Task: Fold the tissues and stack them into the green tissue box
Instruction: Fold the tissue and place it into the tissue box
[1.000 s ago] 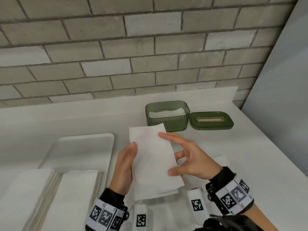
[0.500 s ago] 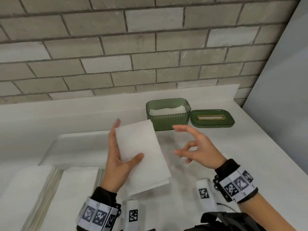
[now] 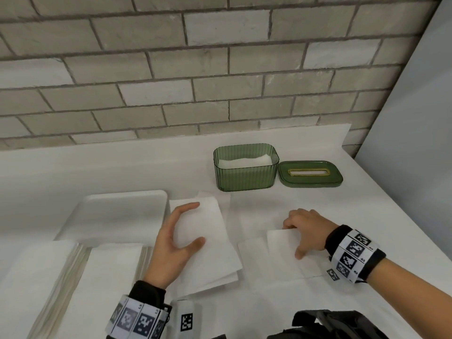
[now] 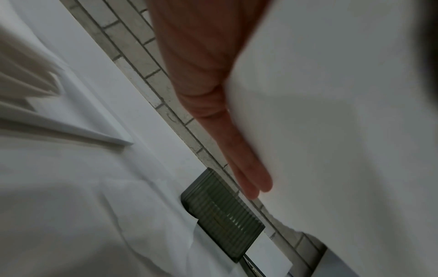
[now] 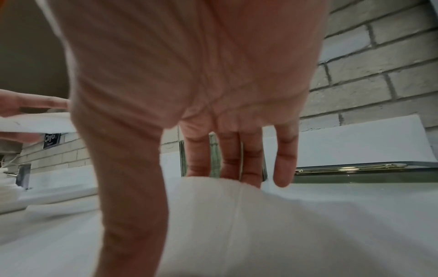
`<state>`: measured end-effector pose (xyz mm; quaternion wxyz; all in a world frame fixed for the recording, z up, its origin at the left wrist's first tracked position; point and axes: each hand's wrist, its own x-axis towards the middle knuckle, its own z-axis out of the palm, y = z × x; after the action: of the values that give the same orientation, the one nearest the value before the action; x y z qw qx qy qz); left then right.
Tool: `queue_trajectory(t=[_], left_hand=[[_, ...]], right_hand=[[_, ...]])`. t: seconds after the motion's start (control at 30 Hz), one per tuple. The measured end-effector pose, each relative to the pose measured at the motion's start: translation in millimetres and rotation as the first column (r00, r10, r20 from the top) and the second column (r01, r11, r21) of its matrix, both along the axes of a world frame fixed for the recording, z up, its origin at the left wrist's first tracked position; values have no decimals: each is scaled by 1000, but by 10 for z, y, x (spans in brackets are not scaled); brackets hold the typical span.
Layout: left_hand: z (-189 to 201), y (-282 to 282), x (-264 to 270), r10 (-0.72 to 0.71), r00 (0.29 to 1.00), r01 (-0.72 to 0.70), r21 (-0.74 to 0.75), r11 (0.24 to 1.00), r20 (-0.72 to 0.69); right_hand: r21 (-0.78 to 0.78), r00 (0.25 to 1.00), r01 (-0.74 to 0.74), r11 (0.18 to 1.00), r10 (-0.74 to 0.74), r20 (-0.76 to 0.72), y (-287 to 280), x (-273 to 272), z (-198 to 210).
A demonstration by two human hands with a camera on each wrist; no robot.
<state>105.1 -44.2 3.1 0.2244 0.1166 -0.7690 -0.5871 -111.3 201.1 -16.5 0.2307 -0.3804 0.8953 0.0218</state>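
Observation:
My left hand [image 3: 193, 223] holds a folded white tissue [image 3: 208, 243] above the table, thumb on top and fingers behind it; the left wrist view shows the fingers [image 4: 249, 178] flat along that tissue [image 4: 331, 131]. My right hand [image 3: 293, 241] rests on a second tissue [image 3: 276, 260] lying flat on the table. In the right wrist view its straight fingers [image 5: 284, 165] touch the far edge of the second tissue [image 5: 237, 224], which humps up slightly. The green tissue box [image 3: 245, 174] stands open behind both hands with white tissues inside.
The green lid [image 3: 310, 173] with a gold-rimmed slot lies right of the box. A white tray [image 3: 122, 214] sits left of my left hand. Two stacks of tissues [image 3: 110, 277] lie at the front left. A brick wall backs the table; a grey panel closes the right side.
My left hand has carried the folded tissue left and lower. My right hand let go of it, dropped to the table and now touches another tissue there.

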Motion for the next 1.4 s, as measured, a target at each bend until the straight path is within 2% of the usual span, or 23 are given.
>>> queue_trajectory(t=[0.1,0.2,0.3,0.37,0.43,0.5,0.57,0.6,0.67,0.73,0.77,0.83,0.93,1.1,1.17,1.23,1.27,1.33,1.4], left_hand=[[-4,12,-20,-11,1000,11,-7,1000,24],[-10,20,-41,-19,999,19,-5,1000,36],[-15,13,-64,-3,999,2,18,1000,33],[-18,15,-101,-8,1000,8,21,1000,10],[-4,30,-170,-20,999,20,-1,1000,-26],[44,84,-256,-38,995,37,-10,999,-89],[108,183,-340,-37,986,42,25,999,-164],[153,251,-375,-33,983,49,85,995,-183],[232,375,-419,-48,985,94,281,955,-167],[271,439,-449,-108,984,160,453,877,-139],[284,459,-462,-129,980,186,492,850,-149],[291,474,-465,-115,977,189,484,854,-178],[299,485,-453,-35,978,120,418,900,-206],[223,473,-413,-3,971,94,368,925,-240],[220,484,-406,20,968,83,395,915,-250],[251,499,-396,31,956,98,415,905,-293],[272,500,-396,42,946,99,410,907,-320],[299,482,-401,75,926,83,395,915,-370],[292,433,-411,129,924,38,422,906,-360]], right_hand=[[-73,1000,-9,997,10,9,35,-10,-25],[-208,997,33,978,-18,75,133,-22,57],[-347,988,40,937,15,157,209,5,322],[-487,975,47,872,66,212,219,80,621],[-659,930,143,738,127,345,195,203,952],[-791,855,315,525,204,476,131,341,1186],[-824,802,462,327,241,546,-5,477,1237],[-817,785,516,255,241,571,-98,542,1190],[-787,758,596,162,210,617,-296,642,1025],[-758,743,645,94,155,651,-461,696,870],[-753,743,655,65,126,657,-522,708,813],[-751,748,660,16,75,659,-603,721,741],[-769,769,639,-11,26,638,-686,744,699],[-809,809,588,-8,-28,588,-704,765,673],[-843,844,534,71,-111,525,-681,766,623],[-839,866,498,218,-164,472,-634,760,568],[-811,856,515,277,-132,499,-603,753,540],[-733,780,588,341,2,626,-529,710,478],[-687,710,641,343,74,700,-459,656,414]])
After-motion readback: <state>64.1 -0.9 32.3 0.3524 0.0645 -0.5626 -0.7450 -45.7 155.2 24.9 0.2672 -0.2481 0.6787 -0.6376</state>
